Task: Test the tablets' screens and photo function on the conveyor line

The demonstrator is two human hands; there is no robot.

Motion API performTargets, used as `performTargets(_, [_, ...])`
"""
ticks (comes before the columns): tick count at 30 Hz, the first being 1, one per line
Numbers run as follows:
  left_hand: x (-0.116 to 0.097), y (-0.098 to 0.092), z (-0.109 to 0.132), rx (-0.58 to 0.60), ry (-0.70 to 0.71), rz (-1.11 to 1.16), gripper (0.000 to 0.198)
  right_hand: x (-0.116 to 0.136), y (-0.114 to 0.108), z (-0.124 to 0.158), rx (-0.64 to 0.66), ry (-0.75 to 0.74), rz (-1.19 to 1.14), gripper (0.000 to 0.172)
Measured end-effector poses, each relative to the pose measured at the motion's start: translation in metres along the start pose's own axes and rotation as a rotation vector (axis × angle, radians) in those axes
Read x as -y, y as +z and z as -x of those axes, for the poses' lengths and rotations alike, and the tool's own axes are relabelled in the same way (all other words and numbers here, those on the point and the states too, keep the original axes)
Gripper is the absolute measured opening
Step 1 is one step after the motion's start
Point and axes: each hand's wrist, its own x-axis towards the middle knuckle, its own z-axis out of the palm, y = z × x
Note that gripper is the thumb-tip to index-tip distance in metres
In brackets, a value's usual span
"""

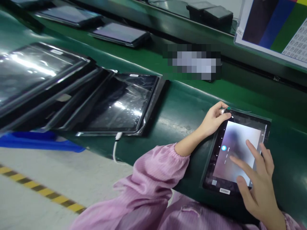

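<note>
A tablet (pixel 240 143) with a lit screen lies on the green work surface in front of me, wrapped in clear film at its edges. Its screen shows a blurred camera picture and a blue round button. My left hand (pixel 217 118) is closed on the tablet's upper left corner, thumb on the front, other fingers partly hidden at the edge. Over the screen is my right hand (pixel 260 179), fingers spread and holding nothing. Its index fingertip is near the camera menu; I cannot tell whether it touches the glass.
Several dark tablets (pixel 115 102) in film lie overlapped on the left, with a white cable (pixel 115 150) at the nearest one. More tablets (pixel 120 33) rest on the green shelf behind. A colour chart (pixel 273 28) stands at upper right. A blue bin (pixel 40 142) is below.
</note>
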Motion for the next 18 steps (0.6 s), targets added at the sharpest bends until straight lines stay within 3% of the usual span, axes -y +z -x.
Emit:
performTargets(5, [0.001, 0.001, -0.001, -0.016, -0.003, -0.005, 0.033, 0.008, 0.012, -0.014, 0.125, -0.072, 0.116, 0.046])
performTargets(11, [0.000, 0.002, -0.001, -0.026, 0.014, -0.017, 0.034, 0.006, 0.029, -0.026, 0.114, -0.051, 0.154, 0.046])
performTargets(16, [-0.001, 0.004, -0.001, -0.015, -0.001, 0.001, 0.036, 0.025, 0.008, -0.023, 0.108, -0.138, 0.106, 0.043])
performTargets(18, [-0.001, 0.004, -0.001, -0.018, -0.002, 0.000, 0.035, 0.040, -0.007, -0.022, 0.182, -0.238, -0.032, 0.037])
